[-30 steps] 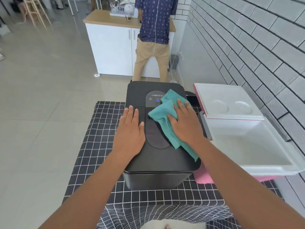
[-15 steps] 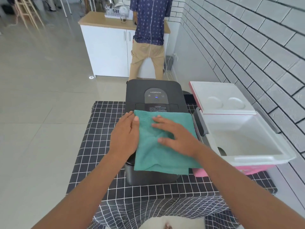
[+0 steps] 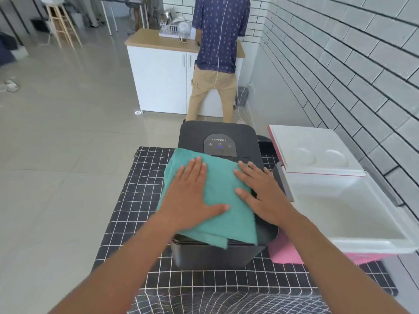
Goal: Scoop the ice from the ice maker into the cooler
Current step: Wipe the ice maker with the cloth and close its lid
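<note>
The matte black box-shaped ice maker [image 3: 217, 252] stands with its lid closed at the centre of a table covered by a black cloth with a white grid [image 3: 136, 200]. Its far top face carries a rounded control panel [image 3: 219, 145] with a small blue light. A teal terry towel [image 3: 217, 200] lies spread over most of the lid, its near edge drooping over the front lip and its left edge overhanging the machine's left side.

The left hand [image 3: 192, 193] lies flat on the left half of the towel, fingers straight and together, thumb spread to the right. The right hand [image 3: 263, 196] lies flat across the towel's right edge, fingers straight and slightly fanned, part of the palm over bare black lid. Neither hand grasps anything.

Just beside the ice maker on the right sits the white-lined, pink-shelled cooler [image 3: 335, 211], its interior open. Its white lid [image 3: 313, 150], with two round recesses, is swung back towards the far side. A grey handle [image 3: 283, 184] stands between cooler and machine. A pink cloth [image 3: 283, 250] shows beneath the cooler's near left corner.

A grey brick wall [image 3: 351, 64] borders the cooler on the right. Pale tiled floor [image 3: 68, 143] spreads to the left. Far behind, a person in a patterned blue shirt [image 3: 222, 35] stands at a white cabinet with a wooden top [image 3: 158, 75].
</note>
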